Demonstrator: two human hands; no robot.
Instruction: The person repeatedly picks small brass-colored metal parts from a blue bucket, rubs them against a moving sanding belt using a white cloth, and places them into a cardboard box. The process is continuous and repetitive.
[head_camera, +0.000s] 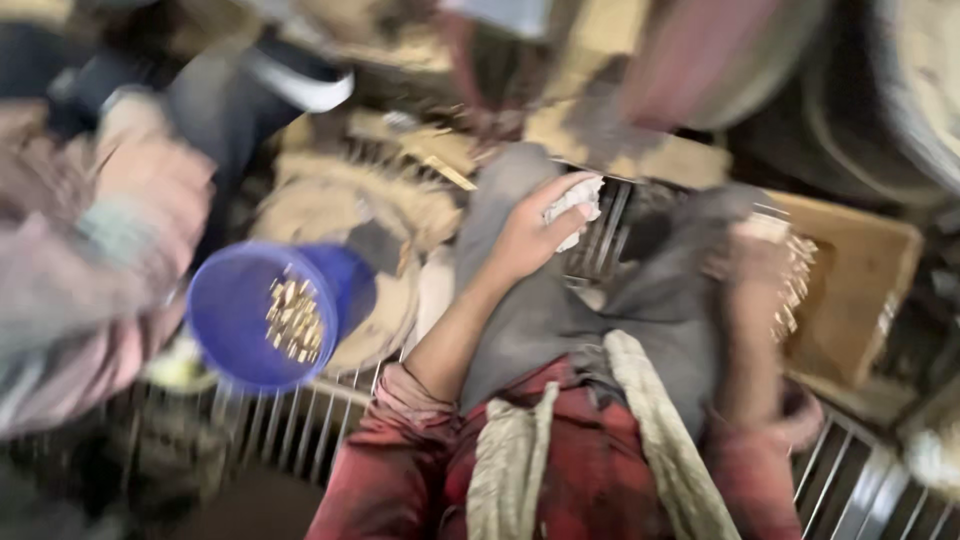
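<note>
A tilted blue plastic bucket (268, 312) of small pale sticks is seen at nine o'clock, beside another person's sleeve. A crumpled white cloth wad (572, 208) at centre is clenched in the left hand (530, 235); it looks light and soft (best pinched whole). The blurred right hand (752, 268), at three o'clock, clasps a bundle of thin pale sticks (795, 283), judged brittle.

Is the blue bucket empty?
No, the blue bucket holds a small heap of short yellowish sticks lying inside it, on its right side.
</note>
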